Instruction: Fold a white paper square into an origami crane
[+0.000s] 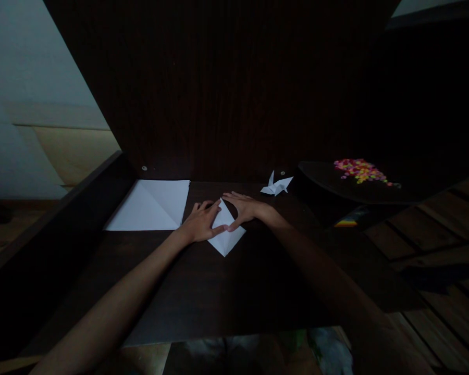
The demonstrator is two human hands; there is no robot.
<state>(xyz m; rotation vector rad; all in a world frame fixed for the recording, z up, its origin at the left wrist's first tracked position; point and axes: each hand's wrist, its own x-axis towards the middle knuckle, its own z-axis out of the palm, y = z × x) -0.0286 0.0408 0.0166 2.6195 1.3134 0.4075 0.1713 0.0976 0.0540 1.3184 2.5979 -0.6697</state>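
A white folded sheet of paper (pixel 225 242) lies on the dark tabletop, kite-shaped, with one corner pointing toward me and a narrow tip pointing away. My left hand (pixel 201 221) rests on its left side, thumb across the middle and fingers spread toward the tip. On the right side, my right hand (pixel 242 205) presses with its thumb near the centre, its fingers stretched out past the far tip. Both thumbs nearly meet on the paper. Neither hand grips it. Beyond my right hand stands a folded white paper crane (pixel 276 186).
A stack of white paper sheets (pixel 150 205) with a diagonal crease lies left of my hands. A dark upright panel (pixel 226 94) closes off the back, and a raised side board (pixel 62 229) bounds the left. Small colourful pieces (pixel 361 171) are heaped on a curved shelf (pixel 320 174) at right.
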